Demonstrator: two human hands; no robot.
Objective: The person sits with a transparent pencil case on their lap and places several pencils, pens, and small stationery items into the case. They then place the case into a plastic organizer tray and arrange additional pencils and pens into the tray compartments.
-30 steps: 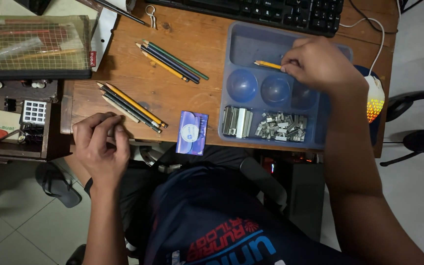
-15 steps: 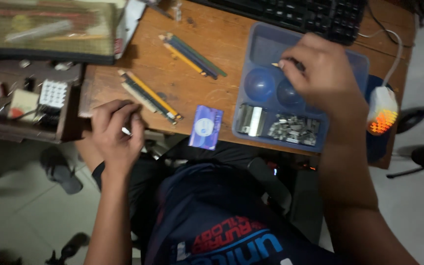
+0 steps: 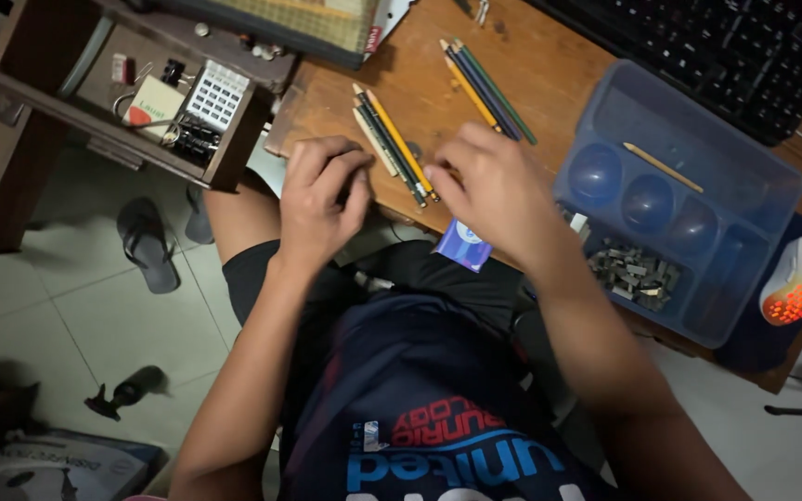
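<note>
In the head view, both hands were at the near edge of the brown wooden tabletop (image 3: pixel 549 83), beside the group of four wooden pencils (image 3: pixel 394 148), whose long axis ran slanted from far-left to near-right. The right hand (image 3: pixel 489 190) was nearer, its fingers (image 3: pixel 445 181) loosely curled and just touching the near tips, gripping nothing visible. The left hand (image 3: pixel 320 199) was curled closed; I could not tell whether it held something.
</note>
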